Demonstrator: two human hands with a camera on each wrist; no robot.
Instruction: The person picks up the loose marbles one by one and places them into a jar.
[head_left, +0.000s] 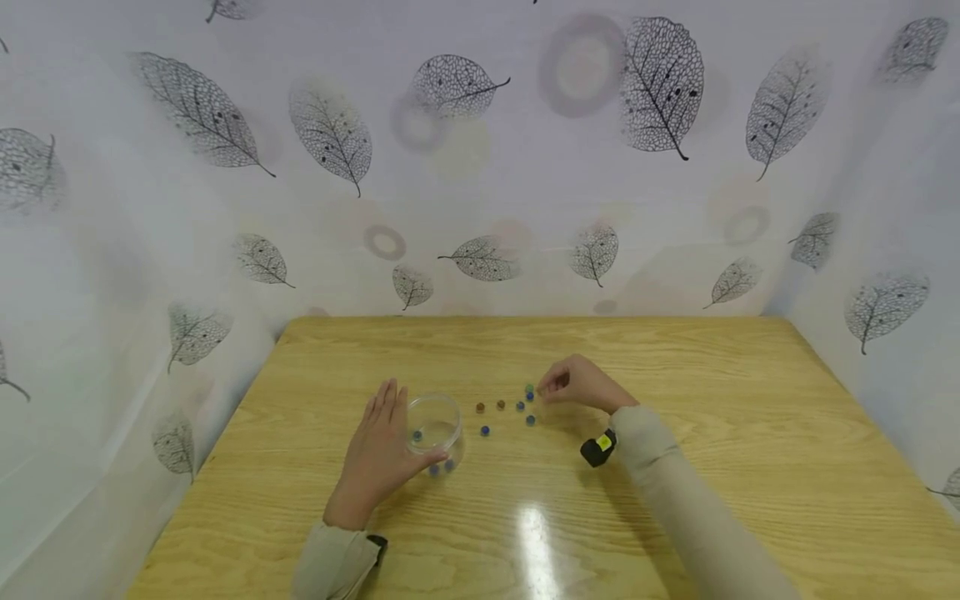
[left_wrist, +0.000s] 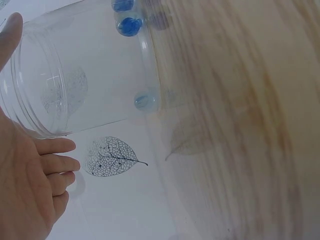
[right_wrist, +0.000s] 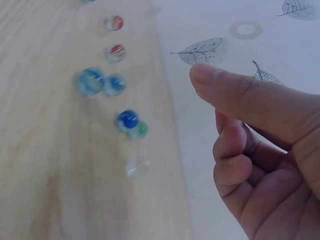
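Note:
A clear round jar [head_left: 459, 433] stands on the table, with a few bluish marbles [left_wrist: 130, 26] on its bottom. My left hand [head_left: 381, 450] is beside it, fingers straight along the far left side and thumb spread across the near side at the rim. To the right of the jar lie two red-streaked marbles [right_wrist: 116, 52], several blue marbles [head_left: 531, 420] and a green marble [right_wrist: 138, 130]. A clear marble [right_wrist: 137, 167] lies past the green one. Over the right end of this group hovers my right hand [head_left: 581, 385], fingers loosely curled and thumb extended, with nothing visible between them.
The wooden table [head_left: 637, 533] backs onto a pale curtain [head_left: 517, 192] printed with leaves, which also hangs at both sides. A black wrist camera [head_left: 597, 450] hangs at my right cuff.

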